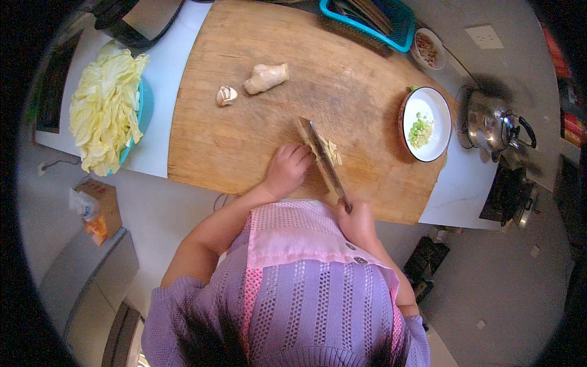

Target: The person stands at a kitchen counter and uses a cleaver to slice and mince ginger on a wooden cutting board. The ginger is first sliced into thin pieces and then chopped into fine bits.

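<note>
My right hand [358, 219] grips the handle of a kitchen cleaver [324, 161], seen nearly edge-on over the wooden cutting board [238, 151]. Right of the blade lie thin pale-yellow strips [335, 152], which look like cut ginger. My left hand [288, 170] rests on the board with curled fingertips close against the blade's left side. Whatever may be under those fingers is hidden. Farther up the board are a peeled piece of ginger root [267, 78] and some garlic cloves [226, 96]. An enamel bowl [438, 103] at the right holds chopped green and pale bits.
Napa cabbage leaves [103, 110] heap over a turquoise basin [146, 108] at left. A turquoise basket [403, 39] and a bowl of brownish pieces [440, 57] stand behind the board. To the right is a steel kettle [486, 126], with a black stove [506, 192] nearer.
</note>
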Motion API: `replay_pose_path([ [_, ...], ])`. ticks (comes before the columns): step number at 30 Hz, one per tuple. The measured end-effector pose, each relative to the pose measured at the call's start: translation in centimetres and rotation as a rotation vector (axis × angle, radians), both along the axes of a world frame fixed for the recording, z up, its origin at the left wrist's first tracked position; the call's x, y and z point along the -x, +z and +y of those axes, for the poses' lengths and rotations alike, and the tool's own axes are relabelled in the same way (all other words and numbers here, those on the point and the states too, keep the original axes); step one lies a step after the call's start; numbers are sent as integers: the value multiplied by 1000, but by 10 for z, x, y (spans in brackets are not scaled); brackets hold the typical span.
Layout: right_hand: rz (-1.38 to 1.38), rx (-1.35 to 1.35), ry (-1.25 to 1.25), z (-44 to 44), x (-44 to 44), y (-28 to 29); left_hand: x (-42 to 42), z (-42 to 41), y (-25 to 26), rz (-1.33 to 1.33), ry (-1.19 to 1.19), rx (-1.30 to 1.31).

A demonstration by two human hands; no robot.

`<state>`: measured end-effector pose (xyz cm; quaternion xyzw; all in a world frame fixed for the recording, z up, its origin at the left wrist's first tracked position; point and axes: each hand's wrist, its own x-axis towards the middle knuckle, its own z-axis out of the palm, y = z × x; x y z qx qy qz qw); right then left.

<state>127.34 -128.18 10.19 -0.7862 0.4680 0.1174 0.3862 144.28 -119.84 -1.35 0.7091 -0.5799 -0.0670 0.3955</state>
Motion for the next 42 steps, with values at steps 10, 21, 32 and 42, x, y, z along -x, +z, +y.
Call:
replay_pose_path([
  [10,55,-35,20,3,-7,18,-3,-2,4,1,7,46],
  [21,137,-35,17,3,-13,-2,-1,-1,4,-34,2,9],
  [32,-22,-173,-208,-4,-25,6,-4,1,1,60,-10,20],
  [42,-59,1,-67,11,-7,3,-6,5,7,37,12,15],
])
